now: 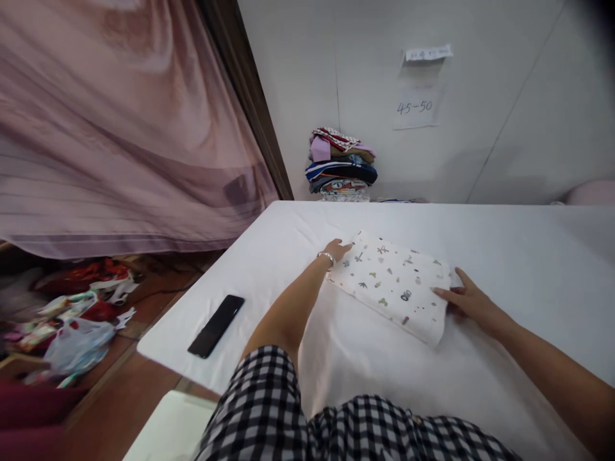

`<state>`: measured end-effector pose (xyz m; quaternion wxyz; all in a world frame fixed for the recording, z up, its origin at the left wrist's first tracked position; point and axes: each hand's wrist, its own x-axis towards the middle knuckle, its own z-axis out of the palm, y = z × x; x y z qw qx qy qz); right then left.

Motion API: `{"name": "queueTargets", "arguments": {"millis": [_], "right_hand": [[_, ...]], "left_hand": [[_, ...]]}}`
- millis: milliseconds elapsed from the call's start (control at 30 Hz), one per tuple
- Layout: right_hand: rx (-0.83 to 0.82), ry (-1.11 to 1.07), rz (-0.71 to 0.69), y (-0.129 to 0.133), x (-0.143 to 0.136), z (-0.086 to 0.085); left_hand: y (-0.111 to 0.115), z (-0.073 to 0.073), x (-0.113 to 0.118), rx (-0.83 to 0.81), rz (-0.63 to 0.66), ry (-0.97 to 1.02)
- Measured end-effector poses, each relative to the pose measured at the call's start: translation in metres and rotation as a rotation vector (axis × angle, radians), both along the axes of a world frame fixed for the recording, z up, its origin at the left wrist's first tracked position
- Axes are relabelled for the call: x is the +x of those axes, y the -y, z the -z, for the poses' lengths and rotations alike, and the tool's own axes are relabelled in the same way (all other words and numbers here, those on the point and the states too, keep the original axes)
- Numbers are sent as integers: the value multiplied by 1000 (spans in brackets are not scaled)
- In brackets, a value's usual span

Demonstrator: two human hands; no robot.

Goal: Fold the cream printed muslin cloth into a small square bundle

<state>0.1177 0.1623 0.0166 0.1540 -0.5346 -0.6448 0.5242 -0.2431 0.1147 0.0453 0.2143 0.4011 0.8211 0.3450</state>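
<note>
A folded white cloth (389, 282) with small printed leaves and figures lies at a slant on the table in front of me. My left hand (337, 249), with a bracelet at the wrist, is at the cloth's far left edge. Its visible fingers are stretched out and touch the cloth; their undersides are hidden. At the right edge, my right hand (464, 297) has its thumb on top of the cloth and the other fingers partly hidden behind the edge, pinching it.
The white-covered table (519, 275) reaches to the wall. A black phone (216, 326) lies near its left edge. Folded clothes (342, 163) are stacked behind it. A pink curtain (134, 128) hangs left, above bags and cloths (79, 342) on the floor.
</note>
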Motion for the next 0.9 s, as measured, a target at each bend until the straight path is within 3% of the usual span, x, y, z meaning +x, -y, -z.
{"name": "queueTargets", "arguments": {"millis": [133, 200, 267, 433, 633, 733, 900], "right_hand": [[347, 197, 39, -22, 7, -4], [536, 213, 4, -35, 4, -8], [621, 214, -72, -49, -7, -13], [547, 322, -290, -86, -53, -14], [507, 418, -495, -119, -86, -1], [491, 458, -534, -127, -89, 4], [281, 510, -584, -121, -79, -8]], "left_hand": [[30, 13, 1, 7, -46, 8], [48, 14, 4, 38, -102, 3], [66, 16, 10, 106, -182, 6], [108, 21, 34, 291, -366, 225], [141, 28, 77, 372, -508, 1004], [143, 32, 100, 362, -447, 1241], [114, 28, 104, 425, -409, 1249]]}}
